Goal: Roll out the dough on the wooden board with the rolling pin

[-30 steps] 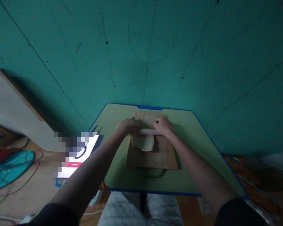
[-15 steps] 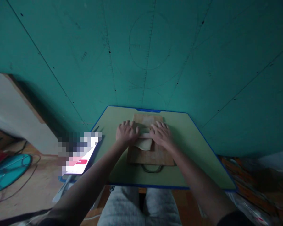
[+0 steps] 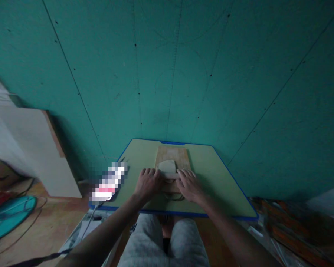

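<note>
A pale rolling pin (image 3: 169, 175) lies crosswise on a flat, light sheet of dough (image 3: 166, 165). My left hand (image 3: 150, 182) is closed over the pin's left end, knuckles up. At the other end, my right hand (image 3: 189, 184) rests over the pin with its fingers bent around it. Part of the dough shows beyond the pin, and a small edge of it shows on the near side. Under the dough is a wooden cutting board (image 3: 172, 151), whose dark handle loop (image 3: 174, 197) points toward me. The hands hide the board's sides.
The board sits on a pale green folding table (image 3: 222, 193) with a blue rim, against a green wall (image 3: 172, 74). A lit screen (image 3: 108, 185), partly pixelated, stands at the table's left, with a cable below. My legs (image 3: 161, 241) are under the near edge.
Both hands have drawn the rolling pin toward me over the dough, and their fingers are more curled now. More dough shows on the far side of the pin. The camera view has shifted.
</note>
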{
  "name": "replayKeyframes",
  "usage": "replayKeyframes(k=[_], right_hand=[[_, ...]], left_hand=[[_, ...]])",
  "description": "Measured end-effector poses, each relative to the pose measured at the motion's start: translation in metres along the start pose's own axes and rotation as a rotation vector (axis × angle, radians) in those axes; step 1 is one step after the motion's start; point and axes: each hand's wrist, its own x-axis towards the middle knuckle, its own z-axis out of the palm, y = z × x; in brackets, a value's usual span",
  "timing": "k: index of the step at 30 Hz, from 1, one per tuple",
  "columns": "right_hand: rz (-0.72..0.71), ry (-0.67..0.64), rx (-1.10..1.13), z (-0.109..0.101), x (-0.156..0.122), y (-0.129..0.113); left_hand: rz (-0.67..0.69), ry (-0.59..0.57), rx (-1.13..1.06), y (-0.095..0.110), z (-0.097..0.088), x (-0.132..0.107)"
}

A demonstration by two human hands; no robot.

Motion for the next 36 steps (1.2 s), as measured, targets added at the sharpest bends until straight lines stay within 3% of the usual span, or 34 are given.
replayKeyframes(k=[3, 7, 10, 14, 18, 25, 36], right_hand=[[0.045, 0.029, 0.201, -0.004, 0.021, 0.02], [0.164, 0.172, 0.416, -0.017, 0.066, 0.051], [0.236, 0.193, 0.434, -0.022, 0.105, 0.064], [0.23, 0.114, 0.357, -0.008, 0.149, 0.065], [0.227, 0.001, 0.239, 0.019, 0.177, 0.062], [0.213, -0.142, 0.082, 0.04, 0.194, 0.061], [0.202, -0.158, -0.01, 0.043, 0.179, 0.054]], left_hand=[[-0.023, -0.068, -0.007, -0.01, -0.004, 0.009], [-0.148, 0.015, -0.123, -0.027, -0.007, 0.006], [-0.302, 0.042, -0.291, -0.04, -0.008, -0.003], [-0.427, 0.091, -0.636, -0.047, -0.005, -0.019], [-0.496, 0.317, -0.908, -0.043, 0.006, -0.038], [-0.504, 0.509, -0.907, -0.042, 0.016, -0.064], [-0.498, 0.479, -0.886, -0.033, 0.015, -0.065]])
